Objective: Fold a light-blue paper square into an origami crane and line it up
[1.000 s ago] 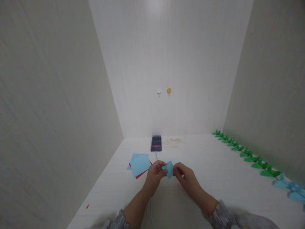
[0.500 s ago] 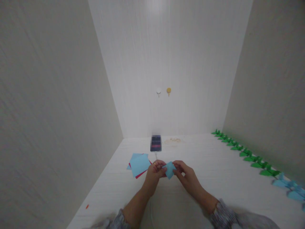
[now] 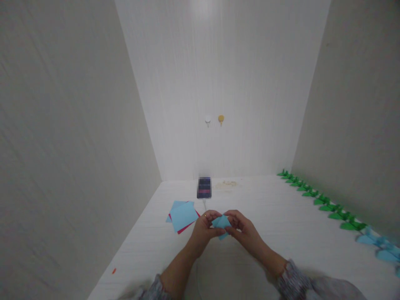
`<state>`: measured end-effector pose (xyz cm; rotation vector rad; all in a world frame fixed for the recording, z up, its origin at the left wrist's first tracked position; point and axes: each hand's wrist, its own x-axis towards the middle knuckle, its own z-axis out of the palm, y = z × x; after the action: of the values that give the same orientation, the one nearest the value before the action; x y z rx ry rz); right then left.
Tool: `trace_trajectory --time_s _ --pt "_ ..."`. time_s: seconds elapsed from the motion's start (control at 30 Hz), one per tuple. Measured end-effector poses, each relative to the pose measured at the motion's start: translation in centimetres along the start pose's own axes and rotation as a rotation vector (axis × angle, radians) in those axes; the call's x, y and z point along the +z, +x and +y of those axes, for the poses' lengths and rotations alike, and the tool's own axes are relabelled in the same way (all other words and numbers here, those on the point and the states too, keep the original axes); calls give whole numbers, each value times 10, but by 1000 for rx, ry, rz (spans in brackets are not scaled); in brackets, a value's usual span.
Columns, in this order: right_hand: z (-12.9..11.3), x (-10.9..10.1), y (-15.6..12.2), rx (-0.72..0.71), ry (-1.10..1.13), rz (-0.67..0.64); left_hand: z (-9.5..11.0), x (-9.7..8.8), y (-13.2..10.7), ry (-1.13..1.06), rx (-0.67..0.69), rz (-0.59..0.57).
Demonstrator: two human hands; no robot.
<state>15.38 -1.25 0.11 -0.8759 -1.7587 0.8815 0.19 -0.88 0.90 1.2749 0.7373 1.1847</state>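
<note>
Both my hands meet above the white table (image 3: pixel 281 216), pinching a small folded piece of light blue paper (image 3: pixel 222 223) between them. My left hand (image 3: pixel 204 228) grips its left side with thumb and fingers closed; a ring shows on one finger. My right hand (image 3: pixel 242 228) is closed on the right side, its fingers curled over the top of the paper. Much of the paper is hidden by my fingers.
A stack of light blue and red paper sheets (image 3: pixel 182 216) lies to the left. A phone (image 3: pixel 204 187) with a cable stands by the back wall. Several green folded figures (image 3: pixel 325 206) and light blue ones (image 3: pixel 379 243) line the right wall. Two hooks (image 3: pixel 214 120) hang on the back wall.
My hands have drawn closer together around the blue paper, and the right fingers now fold over its top, so less of the paper shows.
</note>
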Motion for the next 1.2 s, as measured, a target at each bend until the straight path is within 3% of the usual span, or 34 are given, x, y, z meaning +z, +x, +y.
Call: trace_trajectory --time_s 0.33,0.57,0.73,1.2 --pt "-2 -1 0 7 68 24 -1 1 -1 -15 14 13" --pt "-4 1 1 61 336 -16 -1 -2 -1 -121 -51 -25" --pt "-5 -1 1 64 386 -22 -5 -3 1 -158 -70 -22" --pt "2 1 4 113 361 34 -4 -2 -1 127 86 -63"
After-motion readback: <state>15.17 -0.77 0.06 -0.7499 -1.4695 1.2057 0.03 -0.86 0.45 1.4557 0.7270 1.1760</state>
